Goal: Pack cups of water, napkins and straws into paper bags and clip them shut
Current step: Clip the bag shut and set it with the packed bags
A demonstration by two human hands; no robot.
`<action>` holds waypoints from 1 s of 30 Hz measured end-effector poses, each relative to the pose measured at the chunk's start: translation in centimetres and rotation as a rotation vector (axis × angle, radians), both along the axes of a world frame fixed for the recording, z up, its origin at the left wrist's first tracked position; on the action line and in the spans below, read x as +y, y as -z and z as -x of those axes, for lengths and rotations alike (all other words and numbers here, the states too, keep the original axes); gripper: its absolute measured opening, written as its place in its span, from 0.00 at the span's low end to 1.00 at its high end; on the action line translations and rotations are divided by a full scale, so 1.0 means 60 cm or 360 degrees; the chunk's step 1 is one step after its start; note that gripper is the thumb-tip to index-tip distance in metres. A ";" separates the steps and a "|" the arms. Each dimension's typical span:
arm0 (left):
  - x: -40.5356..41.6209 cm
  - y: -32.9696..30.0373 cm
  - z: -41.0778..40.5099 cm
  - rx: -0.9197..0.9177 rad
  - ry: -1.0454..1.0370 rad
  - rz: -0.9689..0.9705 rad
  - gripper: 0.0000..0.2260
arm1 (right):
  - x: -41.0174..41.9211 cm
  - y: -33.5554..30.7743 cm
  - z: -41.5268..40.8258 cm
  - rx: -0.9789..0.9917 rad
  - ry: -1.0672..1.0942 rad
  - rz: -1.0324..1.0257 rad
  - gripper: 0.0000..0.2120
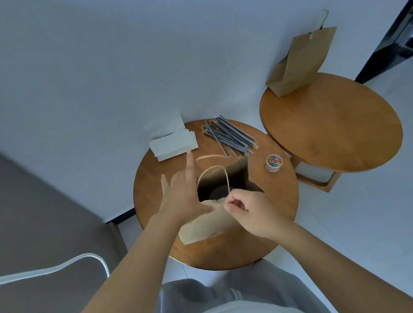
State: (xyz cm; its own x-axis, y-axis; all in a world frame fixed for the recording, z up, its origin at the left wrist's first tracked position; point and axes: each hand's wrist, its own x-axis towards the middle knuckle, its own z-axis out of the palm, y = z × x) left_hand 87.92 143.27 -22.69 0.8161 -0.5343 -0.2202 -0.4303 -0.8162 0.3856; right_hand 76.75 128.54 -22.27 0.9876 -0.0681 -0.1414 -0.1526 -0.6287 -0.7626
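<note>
Open paper bag (205,226) on the near round table (215,252), both hands at its mouth.

Right hand (249,210) curled at the near rim of the bag, fingertips pinching the near handle loop (226,180) where it meets the paper. Left hand (182,196) spread above the bag's left edge, fingers straight, forefinger stretched toward the stack of napkins (174,145) and gripping nothing. Inside the bag, a dark round shape low down, likely a cup lid, too dim to be sure. Behind the bag, a bundle of wrapped straws (229,136) lying fanned near the napkins. To the right of the bag, a small tub of coloured paper clips (273,163). On the farther round table (336,130), a second paper bag (301,62) standing against the wall, top folded flat with a clip at its edge.
</note>
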 end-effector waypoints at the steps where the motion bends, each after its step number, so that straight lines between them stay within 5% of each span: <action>1: -0.007 0.001 -0.002 -0.0062 -0.0024 0.0011 0.59 | -0.001 0.000 -0.006 0.0030 0.0001 0.0031 0.06; 5: -0.029 0.006 -0.011 0.0009 -0.0016 -0.0008 0.50 | -0.005 -0.007 -0.032 0.0109 -0.0081 0.0200 0.08; 8: -0.032 0.010 -0.018 0.0112 0.0027 0.0059 0.17 | -0.007 -0.008 -0.047 0.0146 -0.0123 0.0200 0.10; 10: -0.028 0.017 -0.021 0.0221 -0.0009 0.0098 0.07 | -0.010 -0.006 -0.056 0.0159 -0.0104 0.0214 0.10; 15: -0.018 0.034 -0.034 0.0405 -0.0093 0.0228 0.02 | -0.024 0.007 -0.080 0.0065 -0.0156 0.0299 0.10; 30: -0.026 0.041 -0.039 0.0399 -0.0200 0.0198 0.19 | -0.014 -0.022 -0.152 0.0153 -0.0464 0.0474 0.13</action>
State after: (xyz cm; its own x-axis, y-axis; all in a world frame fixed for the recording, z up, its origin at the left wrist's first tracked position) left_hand 90.24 141.69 -25.13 0.8061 -0.4680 -0.3621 -0.2078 -0.7970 0.5672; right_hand 85.87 127.71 -20.95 0.9549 0.1605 -0.2499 0.0029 -0.8465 -0.5324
